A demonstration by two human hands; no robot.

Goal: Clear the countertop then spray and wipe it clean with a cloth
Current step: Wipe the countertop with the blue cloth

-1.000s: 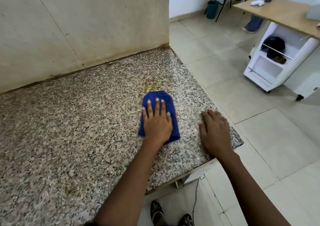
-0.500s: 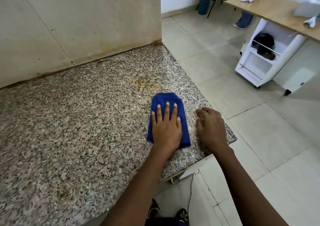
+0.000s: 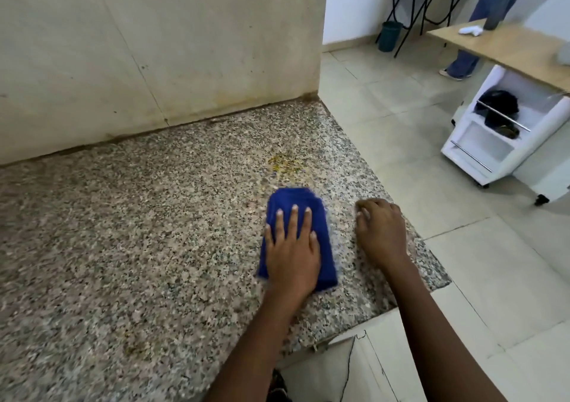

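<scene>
Head view showed the left hand (image 3: 292, 247), fingers (image 3: 296, 221) spread flat on the blue cloth (image 3: 296, 213), pulled back toward six o'clock from the yellow stain (image 3: 285, 163), while the right hand (image 3: 381, 235), fingers loosely curled and empty, braced the surface (image 3: 123, 232).

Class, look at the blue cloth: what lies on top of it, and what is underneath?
The left hand presses flat on the blue cloth. Speckled granite countertop surrounds it; the patch beneath is covered.
</scene>
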